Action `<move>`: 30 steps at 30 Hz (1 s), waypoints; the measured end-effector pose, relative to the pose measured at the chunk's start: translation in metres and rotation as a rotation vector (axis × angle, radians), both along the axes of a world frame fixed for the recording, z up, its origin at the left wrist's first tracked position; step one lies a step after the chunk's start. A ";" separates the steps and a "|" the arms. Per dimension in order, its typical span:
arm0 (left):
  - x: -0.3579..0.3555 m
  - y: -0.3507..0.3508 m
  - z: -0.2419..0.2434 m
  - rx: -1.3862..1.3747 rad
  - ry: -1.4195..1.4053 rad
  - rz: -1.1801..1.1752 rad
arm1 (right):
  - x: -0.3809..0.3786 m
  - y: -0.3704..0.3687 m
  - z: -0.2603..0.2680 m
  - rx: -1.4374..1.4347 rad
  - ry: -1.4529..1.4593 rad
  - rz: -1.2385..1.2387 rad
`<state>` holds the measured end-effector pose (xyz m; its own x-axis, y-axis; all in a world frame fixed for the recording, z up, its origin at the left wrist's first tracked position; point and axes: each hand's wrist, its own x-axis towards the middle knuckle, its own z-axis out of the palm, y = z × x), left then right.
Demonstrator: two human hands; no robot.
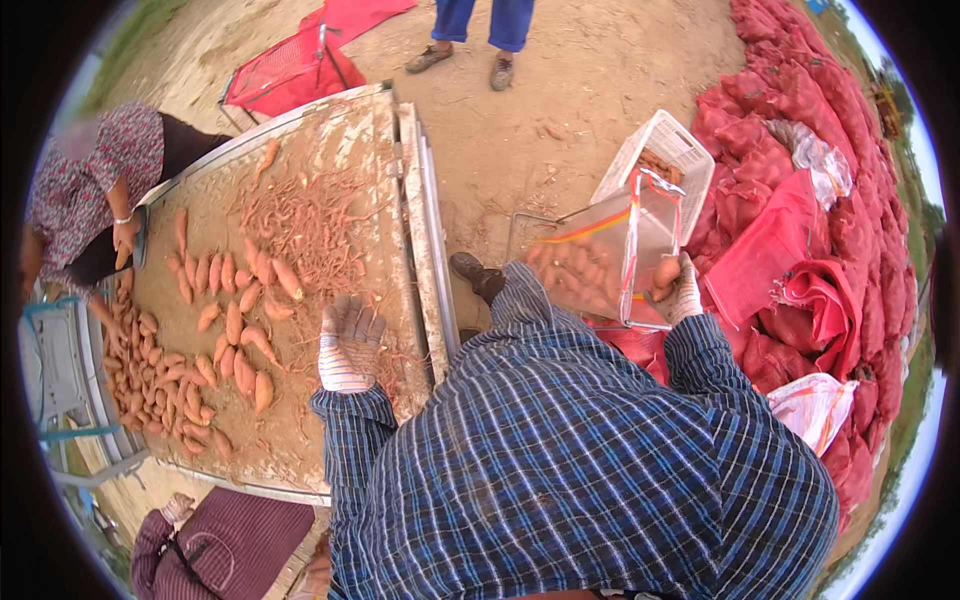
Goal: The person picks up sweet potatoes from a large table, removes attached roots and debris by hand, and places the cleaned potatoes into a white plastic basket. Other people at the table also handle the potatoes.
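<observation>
My left hand [351,345], in a striped white work glove soiled with dirt, lies open over the sorting table [300,450] beside thin root scraps [315,232]. Nothing shows in it. Left of it several sweet potatoes [244,371] are spread out. My right hand [686,291], also gloved, is at the mouth of a clear mesh-like bag [581,259] stretched on a metal wire frame [645,325]. Sweet potatoes [664,276] sit right at its fingers, but whether it grips them is hidden. More sweet potatoes fill the bag's lower part.
Filled red mesh sacks [780,97] are piled on the right. A white plastic crate [679,146] holding roots stands behind the bag. Co-workers are at the table's left [112,180] and near side [240,540]; another person's legs [480,22] stand beyond. A red sack [292,82] hangs on a frame.
</observation>
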<state>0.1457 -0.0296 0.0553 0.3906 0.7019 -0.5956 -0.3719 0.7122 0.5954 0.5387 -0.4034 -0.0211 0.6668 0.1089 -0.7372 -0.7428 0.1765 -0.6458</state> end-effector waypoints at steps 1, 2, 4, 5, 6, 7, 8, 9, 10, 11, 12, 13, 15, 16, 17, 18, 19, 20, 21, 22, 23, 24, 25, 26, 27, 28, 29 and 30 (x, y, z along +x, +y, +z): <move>-0.015 -0.002 -0.007 -0.084 0.025 0.120 | 0.009 -0.037 -0.033 -0.025 0.049 0.031; -0.032 -0.005 -0.006 -0.052 0.055 0.131 | 0.005 -0.062 -0.054 -0.107 0.113 0.088; -0.056 -0.016 -0.007 -0.098 0.088 0.220 | 0.016 -0.097 -0.098 -0.370 0.187 0.073; -0.073 -0.024 -0.016 -0.120 0.089 0.280 | 0.041 -0.110 -0.133 -0.370 0.119 0.130; -0.092 -0.037 -0.027 -0.144 0.085 0.339 | 0.062 -0.097 -0.147 -0.367 0.050 0.185; -0.103 -0.049 -0.028 -0.155 0.093 0.409 | 0.069 -0.064 -0.143 -0.524 -0.036 0.246; -0.114 -0.063 -0.028 -0.168 0.099 0.475 | 0.072 -0.032 -0.137 -0.679 -0.130 0.298; -0.120 -0.076 -0.025 -0.174 0.115 0.538 | 0.067 0.020 -0.094 -0.663 -0.048 0.557; -0.122 -0.088 -0.032 -0.191 0.082 0.570 | 0.059 0.069 -0.074 -0.750 -0.349 0.517; -0.122 -0.099 -0.038 -0.205 0.049 0.601 | 0.055 0.113 -0.052 -0.719 -0.479 0.683; -0.121 -0.107 -0.045 -0.216 0.010 0.634 | 0.053 0.158 -0.036 -0.681 -0.614 0.847; -0.116 -0.111 -0.048 -0.230 0.000 0.649 | 0.053 0.200 -0.038 -0.644 -0.753 0.984; -0.108 -0.119 -0.046 -0.261 0.008 0.694 | 0.014 0.295 -0.023 -0.478 -0.851 1.235; -0.105 -0.120 -0.042 -0.260 0.006 0.713 | -0.018 0.340 -0.009 -0.401 -0.880 1.383; -0.103 -0.120 -0.035 -0.260 0.013 0.733 | -0.066 0.377 0.020 -0.321 -1.031 1.522; -0.099 -0.119 -0.030 -0.258 0.022 0.746 | -0.094 0.413 0.025 -0.293 -1.107 1.691; -0.099 -0.119 -0.032 -0.223 0.009 0.747 | -0.117 0.444 0.021 -0.250 -1.333 1.815; -0.096 -0.115 -0.026 -0.232 0.035 0.776 | -0.142 0.473 0.014 -0.186 -1.554 1.918; -0.093 -0.109 -0.020 -0.238 0.060 0.804 | -0.171 0.498 0.023 -0.193 -1.637 2.029; -0.092 -0.108 -0.012 -0.249 0.097 0.838 | -0.201 0.517 0.030 -0.184 -1.709 2.148; -0.088 -0.103 -0.011 -0.244 0.106 0.854 | -0.220 0.539 0.023 -0.126 -1.826 2.178; -0.087 -0.101 -0.010 -0.245 0.108 0.864 | -0.241 0.560 0.011 -0.043 -1.938 2.206; -0.084 -0.098 -0.011 -0.251 0.110 0.866 | -0.257 0.578 0.000 -0.003 -2.038 2.221; -0.082 -0.092 -0.011 -0.257 0.113 0.862 | -0.268 0.593 -0.009 0.034 -2.136 2.228; -0.078 -0.085 -0.003 -0.276 0.138 0.858 | -0.278 0.602 -0.010 0.058 -2.165 2.251; -0.074 -0.083 -0.002 -0.267 0.141 0.851 | -0.283 0.611 -0.018 0.018 -2.154 2.305; -0.071 -0.080 -0.002 -0.258 0.145 0.838 | -0.287 0.619 -0.026 -0.030 -2.139 2.355; -0.067 -0.076 -0.004 -0.254 0.133 0.820 | -0.287 0.626 -0.036 -0.099 -2.132 2.410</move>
<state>0.0790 -0.1060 0.0509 -0.2643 0.5709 -0.7773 -0.7647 0.3671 0.5296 0.2518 0.2229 -0.0569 -0.6567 0.7069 -0.2627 0.7532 0.6323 -0.1811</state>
